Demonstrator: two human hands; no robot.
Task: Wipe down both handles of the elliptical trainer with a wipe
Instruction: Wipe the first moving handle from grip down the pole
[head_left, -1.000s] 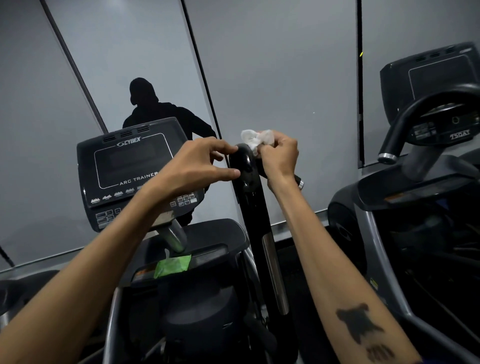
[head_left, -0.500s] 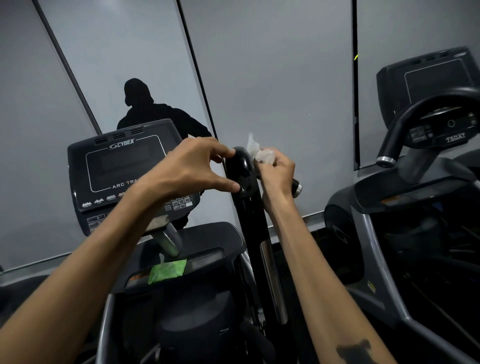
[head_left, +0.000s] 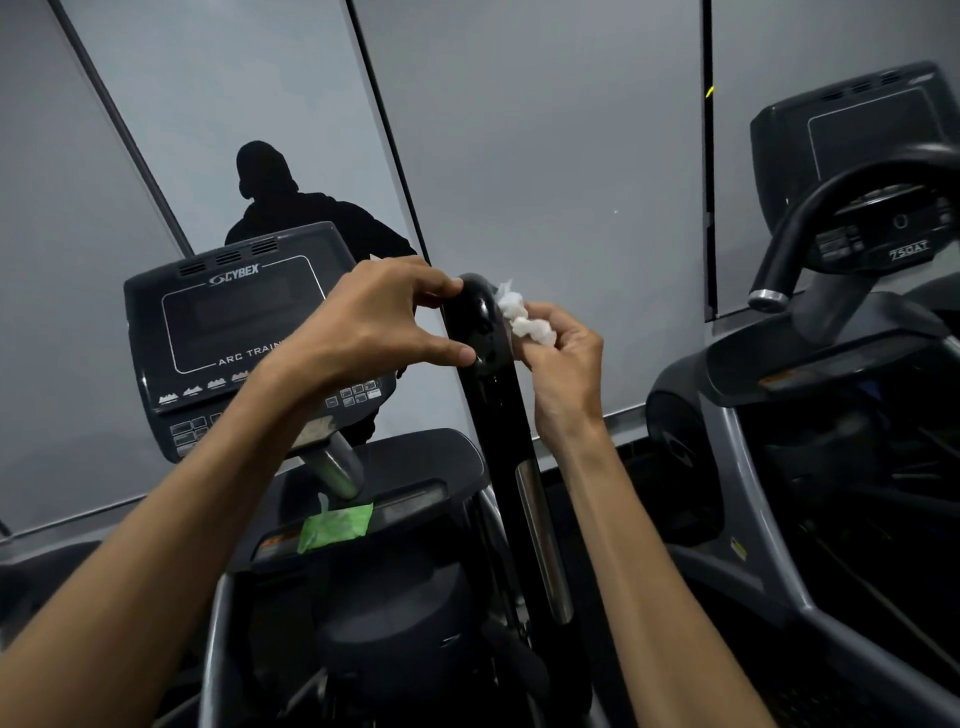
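Observation:
A glossy black handle (head_left: 491, 395) of the elliptical trainer rises in the middle, with a rounded top and a silver strip lower down. My right hand (head_left: 563, 364) is shut on a crumpled white wipe (head_left: 524, 319) and presses it against the right side of the handle's top. My left hand (head_left: 379, 325) pinches the left side of the handle's top between thumb and fingertips. The trainer's other handle is out of view.
The Cybex console (head_left: 244, 338) stands to the left of the handle. A green wipe packet (head_left: 335, 527) lies on the shelf below it. A second machine with a curved black bar (head_left: 810, 228) stands at the right. A mirrored wall is behind.
My right hand has slid the wipe from the top of the handle down its right side. My left hand stays on the handle's left side.

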